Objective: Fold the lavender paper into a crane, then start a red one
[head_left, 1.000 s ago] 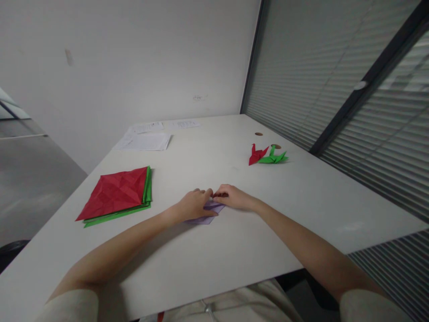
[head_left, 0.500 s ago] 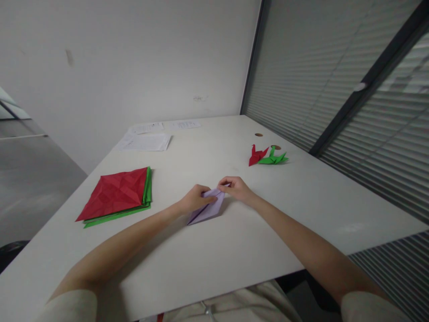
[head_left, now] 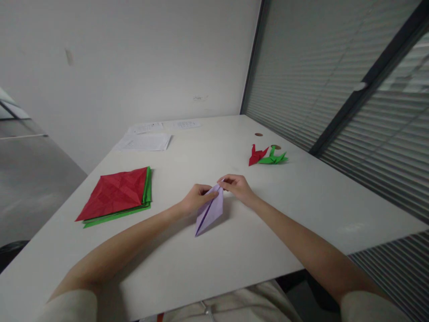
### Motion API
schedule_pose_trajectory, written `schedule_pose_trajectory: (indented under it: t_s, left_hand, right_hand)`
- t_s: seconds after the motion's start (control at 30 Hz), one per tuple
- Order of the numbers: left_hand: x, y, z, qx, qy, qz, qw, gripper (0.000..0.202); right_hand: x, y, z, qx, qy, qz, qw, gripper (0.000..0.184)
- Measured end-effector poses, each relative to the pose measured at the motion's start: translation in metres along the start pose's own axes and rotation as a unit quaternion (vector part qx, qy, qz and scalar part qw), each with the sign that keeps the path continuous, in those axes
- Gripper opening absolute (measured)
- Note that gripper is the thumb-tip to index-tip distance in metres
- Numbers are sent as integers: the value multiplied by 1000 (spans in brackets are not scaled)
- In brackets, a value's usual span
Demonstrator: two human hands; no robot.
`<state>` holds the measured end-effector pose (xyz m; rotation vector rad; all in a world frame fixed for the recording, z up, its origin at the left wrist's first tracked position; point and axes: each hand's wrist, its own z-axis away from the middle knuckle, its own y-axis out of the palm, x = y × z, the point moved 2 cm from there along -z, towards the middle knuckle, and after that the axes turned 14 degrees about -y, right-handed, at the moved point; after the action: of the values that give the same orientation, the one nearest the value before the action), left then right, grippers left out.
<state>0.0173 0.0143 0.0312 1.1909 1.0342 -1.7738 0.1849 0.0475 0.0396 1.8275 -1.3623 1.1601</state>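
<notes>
A folded sheet of purple origami paper [head_left: 212, 213], long and diamond-shaped with a crease down its middle, is held between both hands above the table. My left hand [head_left: 198, 197] is closed on its left side, thumb lying across the front face. At the upper tip, the thumb and fingers of my right hand [head_left: 235, 185] pinch the paper. The lower point of the diamond slants down toward me. Parts of the left fingers are hidden behind the paper.
On the white table [head_left: 187, 277], a stack of red and green paper [head_left: 117, 192] lies at left. A red origami crane [head_left: 257, 155] and a green one [head_left: 273, 157] stand at right. Printed sheets [head_left: 144, 141] lie farther back. A slatted blind [head_left: 301, 80] borders the right side.
The purple paper has turned so its lower point swings down and toward me, standing more upright. Both hands keep their hold, the right one having risen slightly.
</notes>
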Motion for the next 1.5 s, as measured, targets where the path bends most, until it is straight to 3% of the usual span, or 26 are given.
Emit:
schedule_pose_trajectory:
  t_s: [0.13,0.3,0.53,0.8,1.07,1.5]
  left_hand:
    - [-2,0,1,-4,16,9,1000,46]
    - [-6,1,5,-27,61,-19,998,41]
    - [-6,6,8,-38,75,-41,996,46]
    - [-8,3,4,-31,39,50,998,51]
    - [-8,4,8,-30,1,95,995,47]
    - [-7,6,7,-36,58,34,997,47]
  right_hand:
    - [1,-3,-1,-30,-19,13,999,29]
    - [0,1,1,-3,-42,25,999,26]
    - [6,9,5,13,-41,26,999,27]
    - [8,8,4,-9,-42,23,999,36]
    - [9,7,4,-15,-51,10,999,25]
    - [7,10,6,6,-55,13,998,22]
